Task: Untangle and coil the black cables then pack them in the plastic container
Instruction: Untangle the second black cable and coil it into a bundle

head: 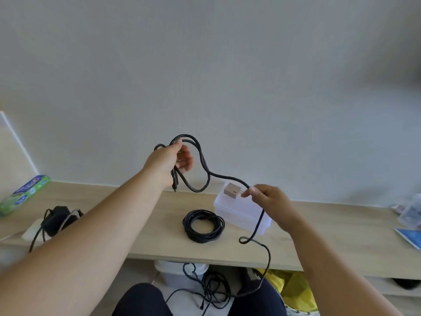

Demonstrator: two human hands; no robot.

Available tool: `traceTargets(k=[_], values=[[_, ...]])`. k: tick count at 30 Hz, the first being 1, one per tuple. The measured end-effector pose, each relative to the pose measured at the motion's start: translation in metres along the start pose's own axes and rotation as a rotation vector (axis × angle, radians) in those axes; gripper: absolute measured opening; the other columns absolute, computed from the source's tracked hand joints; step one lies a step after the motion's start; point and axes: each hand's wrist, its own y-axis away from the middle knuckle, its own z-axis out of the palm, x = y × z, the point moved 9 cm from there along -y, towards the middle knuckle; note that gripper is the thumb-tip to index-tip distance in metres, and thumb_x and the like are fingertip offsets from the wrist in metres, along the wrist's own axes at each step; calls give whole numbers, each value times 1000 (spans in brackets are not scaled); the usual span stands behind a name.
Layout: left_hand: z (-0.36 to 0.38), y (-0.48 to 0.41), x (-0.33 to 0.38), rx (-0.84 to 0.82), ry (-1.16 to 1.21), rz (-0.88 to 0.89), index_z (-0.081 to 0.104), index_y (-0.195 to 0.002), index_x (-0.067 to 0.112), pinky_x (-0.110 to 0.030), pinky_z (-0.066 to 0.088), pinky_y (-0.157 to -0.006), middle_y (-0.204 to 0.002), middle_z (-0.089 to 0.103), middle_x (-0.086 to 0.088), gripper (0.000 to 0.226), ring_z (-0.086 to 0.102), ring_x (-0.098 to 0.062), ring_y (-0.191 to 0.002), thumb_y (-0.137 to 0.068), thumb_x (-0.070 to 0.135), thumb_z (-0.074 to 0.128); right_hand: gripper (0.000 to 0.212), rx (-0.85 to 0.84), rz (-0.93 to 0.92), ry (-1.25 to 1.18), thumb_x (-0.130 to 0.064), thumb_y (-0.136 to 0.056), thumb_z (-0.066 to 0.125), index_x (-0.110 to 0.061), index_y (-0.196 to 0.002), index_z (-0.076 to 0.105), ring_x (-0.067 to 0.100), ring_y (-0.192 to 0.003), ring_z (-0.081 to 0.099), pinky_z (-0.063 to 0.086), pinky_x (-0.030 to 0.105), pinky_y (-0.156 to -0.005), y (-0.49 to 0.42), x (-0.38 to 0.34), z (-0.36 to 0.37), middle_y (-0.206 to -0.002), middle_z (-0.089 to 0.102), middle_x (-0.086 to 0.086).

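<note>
The left hand (169,161) held up loops of the long black cable (227,177), fingers (186,160) curled round them so they would not fall apart. The right hand (268,202) pinched it further along, ready to bring the next loop. The see-through plastic container (237,212) sat on the pale wooden desk (136,224).

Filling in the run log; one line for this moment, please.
left hand: holds black cable loops | right hand: pinches same cable | coiled cable: on table beside plastic container | tangle: on floor

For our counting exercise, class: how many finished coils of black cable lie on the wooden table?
1. The finished coil lies on the table beside the plastic container. Another cable hangs partly looped between the left hand and right hand; the tangle below may hide more.
</note>
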Motion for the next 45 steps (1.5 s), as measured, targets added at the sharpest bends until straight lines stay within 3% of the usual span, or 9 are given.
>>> traceTargets(k=[3,7,12,16,22,28,34,40,45], values=[[16,10,-15,-245,-38,-122,48,-69,13,-13,29,-33,-36,34,9,32,31,-3,-28,-99,26,44,29,70,85,-1,-38,-93,53,-22,-77,71,20,-91,59,41,27,-80,-5,35,-4,-93,68,1],[35,25,-9,-470,68,-87,47,-65,16,-14,19,-27,-36,25,11,32,22,-1,-26,-89,37,46,24,135,70,29,-27,-96,53,-18,-79,68,18,-71,47,37,25,-66,-12,49,-6,-70,56,1],[34,7,5,-317,629,7,42,-63,18,-15,24,-29,-36,30,10,43,27,-2,-26,-101,35,33,29,35,52,189,-36,-96,49,-17,-84,67,10,-56,45,37,23,-62,-21,46,22,-60,51,-4],[8,-3,22,-101,664,184,40,-67,17,-16,31,-35,-40,37,7,40,32,-6,-32,-103,33,34,17,-95,65,286,-29,-95,51,-15,-89,60,10,-65,53,47,29,-73,-16,60,41,-70,59,-3],[-14,-1,25,114,155,381,41,-72,14,-22,39,-45,-43,51,5,37,46,-11,-36,-104,30,32,21,-308,-146,485,-34,-97,50,-27,-108,67,11,-78,58,48,25,-79,1,18,77,-84,67,-7],[37,37,-4,-215,-756,564,46,-77,18,-16,47,-52,-58,63,0,27,60,-8,-48,-102,23,37,21,-246,-633,699,-39,-91,53,-29,-100,69,6,-72,55,48,32,-72,17,-95,77,-82,68,-10],[46,49,-46,-520,-772,190,51,-69,2,-24,28,-43,-36,34,-2,59,27,-18,-34,-98,50,32,46,107,-537,431,-45,-61,83,-31,-84,46,-1,-63,49,35,15,-56,1,-111,16,-72,50,-18],[61,76,-60,-956,-452,-204,50,-58,18,-11,23,-35,-33,32,9,45,23,-2,-26,-63,52,80,92,-278,-364,-29,-42,-66,82,-39,-139,26,1,-134,35,31,21,-109,8,-77,40,-147,35,-11],[57,71,-58,-824,-325,-236,57,-62,14,-12,27,-34,-35,36,8,28,28,-2,-26,-73,35,71,23,-342,-166,-225,-11,-79,74,-18,-100,65,17,-78,64,55,40,-88,13,-62,42,-81,65,0]])
